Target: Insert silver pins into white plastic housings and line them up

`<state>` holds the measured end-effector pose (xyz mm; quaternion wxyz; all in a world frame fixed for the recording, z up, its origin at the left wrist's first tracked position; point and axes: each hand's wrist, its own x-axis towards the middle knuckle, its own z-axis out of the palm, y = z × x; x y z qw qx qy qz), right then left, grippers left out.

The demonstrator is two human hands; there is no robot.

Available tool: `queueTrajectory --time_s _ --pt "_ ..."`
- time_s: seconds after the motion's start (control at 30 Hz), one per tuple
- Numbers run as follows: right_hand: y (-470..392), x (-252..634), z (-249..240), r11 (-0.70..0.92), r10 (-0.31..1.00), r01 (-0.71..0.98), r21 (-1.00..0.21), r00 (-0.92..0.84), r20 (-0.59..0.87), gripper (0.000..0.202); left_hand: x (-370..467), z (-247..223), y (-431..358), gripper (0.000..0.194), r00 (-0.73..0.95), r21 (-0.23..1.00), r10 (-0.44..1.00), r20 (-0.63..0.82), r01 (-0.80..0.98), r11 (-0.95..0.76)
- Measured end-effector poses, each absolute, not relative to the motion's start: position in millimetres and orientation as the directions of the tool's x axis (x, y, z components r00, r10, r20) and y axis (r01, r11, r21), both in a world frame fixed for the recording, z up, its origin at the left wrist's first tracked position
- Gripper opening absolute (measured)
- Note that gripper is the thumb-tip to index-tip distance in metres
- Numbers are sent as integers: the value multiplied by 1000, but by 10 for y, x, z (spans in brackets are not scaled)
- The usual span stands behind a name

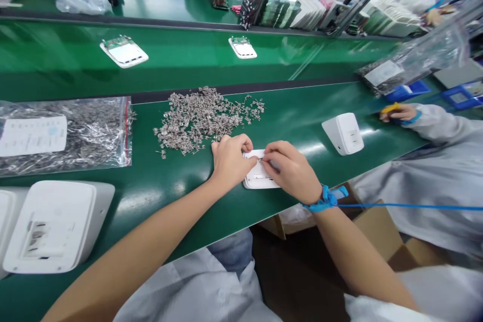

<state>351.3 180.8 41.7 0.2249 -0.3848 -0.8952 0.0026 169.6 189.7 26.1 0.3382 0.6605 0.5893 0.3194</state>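
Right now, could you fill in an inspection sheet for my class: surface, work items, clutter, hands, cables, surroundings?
Surface: green table, glossy, with reflections.
Work items: white cover under both hands; pile of metal parts just beyond.
Clutter: labelled bag, left; white units, near left; single white unit, right.
Hands: left hand and right hand touch the cover; anything pinched is too small to tell.
Cables: blue cord from wristband to the right edge.
Surroundings: co-worker's hand, right; two white panels bearing circuit boards, beyond.

A rounded white casing point(260, 182) lies on the green table point(177, 176).
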Motion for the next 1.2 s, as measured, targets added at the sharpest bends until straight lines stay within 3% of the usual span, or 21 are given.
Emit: queueTrajectory --time_s 0.37,0.7,0.93,1.07,1.2 --pt "1726 3550 371 791 569 594 -147 -625 535 13 1726 204 1845 13 103 758 985 137 629 -172" --pt "1720 3560 357 742 657 621 -252 -598 460 16 1738 180 1818 11 128 711 975 184 668 -222" --pt "1725 3540 362 766 625 606 -215 -623 470 16 1760 142 1787 7 160 649 949 270 698 -303" --pt "1705 3532 363 759 616 601 -251 -537 577 15 1764 123 1775 6 170 606 944 282 731 -313" --pt "1657 3461 390 678 703 640 -362 -421 573 12 1783 106 1802 6 177 598 944 278 737 -315"
